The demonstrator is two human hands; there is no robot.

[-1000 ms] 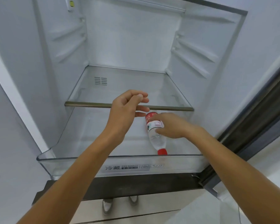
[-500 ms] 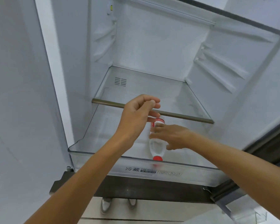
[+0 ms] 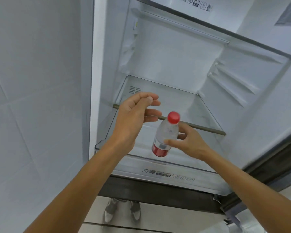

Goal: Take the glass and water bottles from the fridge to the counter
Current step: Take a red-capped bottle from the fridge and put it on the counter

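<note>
A small clear water bottle (image 3: 165, 133) with a red cap and red label is held upright, cap up, above the clear fridge drawer (image 3: 158, 172). My right hand (image 3: 188, 143) grips it around the middle, thumb across the label. My left hand (image 3: 136, 115) hovers just left of the bottle, fingers loosely curled with nothing in them, not touching it. No glass or other bottle shows in the fridge.
The fridge compartment stands open with a glass shelf (image 3: 191, 126) behind the hands and bare rails on the side walls. A white wall (image 3: 32, 98) is at the left. The dark door edge (image 3: 267, 165) runs down the right. My shoes (image 3: 121, 212) show below.
The bottle lay cap-down in the drawer under my right hand; now it is lifted out and turned upright. The view has tilted up and shifted left. My left hand stayed curled beside it.
</note>
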